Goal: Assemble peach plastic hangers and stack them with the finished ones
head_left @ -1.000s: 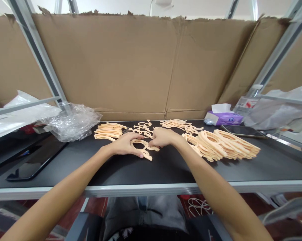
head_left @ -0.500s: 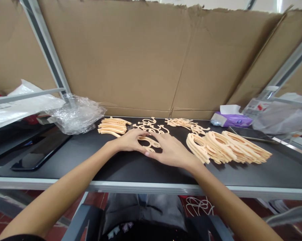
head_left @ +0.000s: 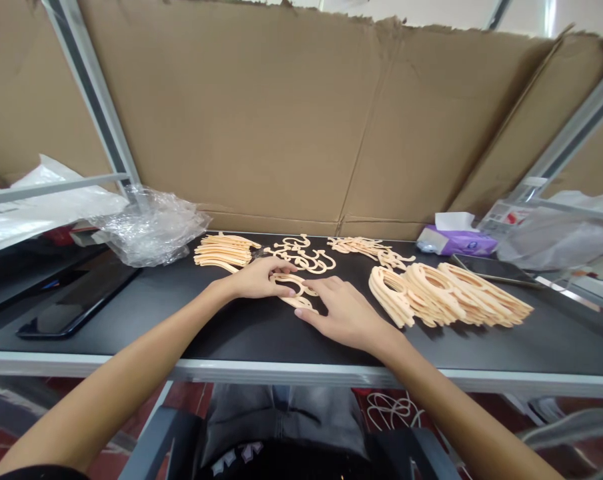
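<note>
A peach-coloured plastic folding hanger lies low over the black tabletop between my hands. My left hand has its thumb and fingers closed round the hanger's left end. On the other end, the fingers and thumb of my right hand rest at its edges, partly hiding it. Loose hanger hooks lie just beyond my fingers. A stack of curved hanger arms sits beyond my left hand. To the right of my right hand, folded hangers stand in overlapping rows.
More small peach pieces lie at the back. Crumpled clear plastic and a dark phone are at left. At right are a purple tissue pack and another flat dark device. A cardboard wall closes off the back.
My hands have moved slightly apart, uncovering more of the hanger between them. My right thumb has drawn away from my left thumb. The view has shifted slightly.
</note>
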Demonstrator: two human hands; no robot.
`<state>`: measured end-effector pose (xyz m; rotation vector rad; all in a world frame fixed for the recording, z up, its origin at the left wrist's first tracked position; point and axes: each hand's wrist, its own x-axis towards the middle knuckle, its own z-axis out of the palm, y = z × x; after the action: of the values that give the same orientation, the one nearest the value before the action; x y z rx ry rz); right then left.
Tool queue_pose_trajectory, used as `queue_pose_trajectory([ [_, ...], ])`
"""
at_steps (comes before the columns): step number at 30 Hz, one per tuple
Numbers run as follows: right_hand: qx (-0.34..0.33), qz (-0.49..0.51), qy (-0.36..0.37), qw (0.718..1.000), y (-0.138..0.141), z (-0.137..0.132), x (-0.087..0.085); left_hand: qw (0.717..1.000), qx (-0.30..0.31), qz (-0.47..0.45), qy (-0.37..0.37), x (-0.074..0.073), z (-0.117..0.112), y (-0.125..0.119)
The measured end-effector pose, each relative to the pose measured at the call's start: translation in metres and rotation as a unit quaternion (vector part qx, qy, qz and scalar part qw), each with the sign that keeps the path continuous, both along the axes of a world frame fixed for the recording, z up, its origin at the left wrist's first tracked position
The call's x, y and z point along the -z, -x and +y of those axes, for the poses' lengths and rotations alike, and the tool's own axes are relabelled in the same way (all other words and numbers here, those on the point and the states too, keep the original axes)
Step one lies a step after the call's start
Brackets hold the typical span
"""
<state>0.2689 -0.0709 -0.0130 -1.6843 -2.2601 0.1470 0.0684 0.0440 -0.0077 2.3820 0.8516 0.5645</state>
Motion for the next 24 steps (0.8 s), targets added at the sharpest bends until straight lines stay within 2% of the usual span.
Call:
queue_pose_trajectory([
  [24, -0.007, -0.003, -0.008, 1.000, 0.0018, -0.0013, 0.0008, 0.999, -0.045, -0.008, -0.012, 0.0063, -0.0016, -0.0065],
])
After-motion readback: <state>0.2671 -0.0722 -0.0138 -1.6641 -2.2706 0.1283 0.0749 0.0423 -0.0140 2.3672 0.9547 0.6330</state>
